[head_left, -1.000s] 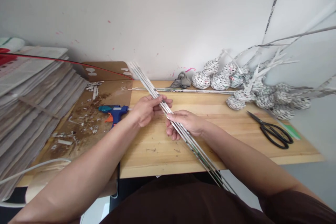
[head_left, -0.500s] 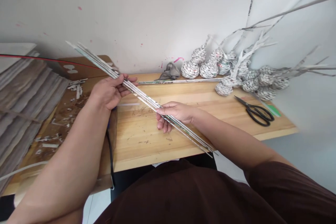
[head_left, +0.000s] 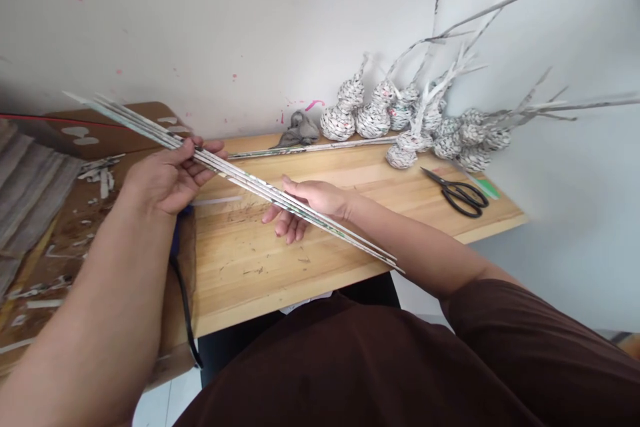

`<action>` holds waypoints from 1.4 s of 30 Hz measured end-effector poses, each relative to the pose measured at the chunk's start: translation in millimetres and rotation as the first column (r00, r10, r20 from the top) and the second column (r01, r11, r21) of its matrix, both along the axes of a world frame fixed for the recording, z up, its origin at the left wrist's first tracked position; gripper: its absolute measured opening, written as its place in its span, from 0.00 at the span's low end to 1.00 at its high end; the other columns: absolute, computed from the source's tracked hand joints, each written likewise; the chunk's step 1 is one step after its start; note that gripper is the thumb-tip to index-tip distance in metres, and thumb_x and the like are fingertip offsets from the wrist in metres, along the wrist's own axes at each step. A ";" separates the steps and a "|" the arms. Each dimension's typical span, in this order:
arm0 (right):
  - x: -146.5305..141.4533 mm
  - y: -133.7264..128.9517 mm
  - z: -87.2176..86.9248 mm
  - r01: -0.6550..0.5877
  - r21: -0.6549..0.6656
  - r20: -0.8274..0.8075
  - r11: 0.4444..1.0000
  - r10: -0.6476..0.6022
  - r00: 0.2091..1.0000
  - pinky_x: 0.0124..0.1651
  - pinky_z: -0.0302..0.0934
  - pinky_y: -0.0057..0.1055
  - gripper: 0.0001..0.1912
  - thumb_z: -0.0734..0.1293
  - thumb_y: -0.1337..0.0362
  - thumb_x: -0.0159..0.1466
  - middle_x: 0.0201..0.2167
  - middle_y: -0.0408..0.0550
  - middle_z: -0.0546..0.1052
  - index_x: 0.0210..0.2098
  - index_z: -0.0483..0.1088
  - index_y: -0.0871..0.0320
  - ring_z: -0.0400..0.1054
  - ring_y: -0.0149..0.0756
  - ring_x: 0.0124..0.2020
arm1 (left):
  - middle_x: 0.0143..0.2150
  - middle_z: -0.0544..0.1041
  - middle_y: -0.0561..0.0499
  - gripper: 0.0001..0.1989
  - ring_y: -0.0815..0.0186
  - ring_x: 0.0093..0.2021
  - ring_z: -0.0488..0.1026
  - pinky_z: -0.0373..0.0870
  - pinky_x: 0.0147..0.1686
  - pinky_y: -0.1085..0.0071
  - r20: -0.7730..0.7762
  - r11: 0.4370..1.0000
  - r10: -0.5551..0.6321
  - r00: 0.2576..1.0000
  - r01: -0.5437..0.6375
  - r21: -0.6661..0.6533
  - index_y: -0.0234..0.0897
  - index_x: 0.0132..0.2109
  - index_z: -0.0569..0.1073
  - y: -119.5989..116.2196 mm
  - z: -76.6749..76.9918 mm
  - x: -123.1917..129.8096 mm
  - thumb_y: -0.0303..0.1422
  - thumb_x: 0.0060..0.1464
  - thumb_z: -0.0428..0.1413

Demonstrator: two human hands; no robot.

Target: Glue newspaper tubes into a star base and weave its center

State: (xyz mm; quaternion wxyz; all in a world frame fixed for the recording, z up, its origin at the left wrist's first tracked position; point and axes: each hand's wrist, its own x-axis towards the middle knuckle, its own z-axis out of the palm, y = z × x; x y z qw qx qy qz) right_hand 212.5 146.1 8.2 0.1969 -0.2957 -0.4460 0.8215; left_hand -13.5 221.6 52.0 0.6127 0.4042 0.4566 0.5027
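A bundle of several thin rolled-paper sticks [head_left: 240, 179] slants across the view, above the wooden table [head_left: 225, 293]. Toward its upper left part, my left hand [head_left: 180, 173] grips it between thumb and palm, with the other fingers loosely spread beneath. Farther down the bundle is my right hand [head_left: 305, 207], palm up under the sticks, its thumb lifted off them and its fingers apart. The sticks rest across these fingers. Their lower right ends reach over my right forearm.
Woven paper gourd shapes [head_left: 373, 119] with long stems stand along the wall. Black scissors [head_left: 463, 197] lie at the right. A grey cloth [head_left: 299, 130] and more paper sticks [head_left: 330, 147] lie at the back. Paper scraps [head_left: 104, 177] litter the cardboard at left.
My right thumb has lifted off the sticks and the fingers have spread. The view has shifted, so both hands and the bundle appear farther left.
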 end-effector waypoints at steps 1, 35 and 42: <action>0.4 0.2 -0.1 -0.002 0.002 -0.011 1.000 0.002 1.000 0.31 0.69 0.29 0.38 0.42 0.43 0.69 0.29 0.52 0.79 0.44 0.72 0.65 0.76 0.37 0.29 | 0.32 0.80 0.52 0.11 0.68 0.37 0.77 0.72 0.46 0.67 0.010 1.000 -0.002 1.000 0.002 -0.001 0.32 0.34 0.69 1.3 -0.7 -1.1 0.24 0.63 0.45; -6.3 -14.4 -4.0 0.271 0.903 -0.057 0.334 -0.532 0.845 0.37 0.65 0.27 0.15 0.63 0.62 0.66 0.43 0.50 0.78 0.50 0.73 0.57 0.71 0.30 0.35 | 0.41 0.80 0.39 0.06 0.61 0.37 0.79 0.78 0.34 0.68 0.222 0.968 -0.186 0.957 0.218 -0.128 0.30 0.37 0.72 -9.7 -20.6 17.4 0.26 0.59 0.50; -3.5 -16.8 3.3 0.143 0.982 -0.055 0.124 -0.533 0.844 0.38 0.65 0.27 0.15 0.65 0.66 0.63 0.44 0.50 0.76 0.50 0.72 0.54 0.70 0.32 0.38 | 0.42 0.80 0.39 0.06 0.61 0.37 0.79 0.78 0.34 0.69 0.246 0.957 -0.227 0.942 0.263 -0.123 0.30 0.39 0.72 -10.2 -23.1 19.6 0.27 0.60 0.51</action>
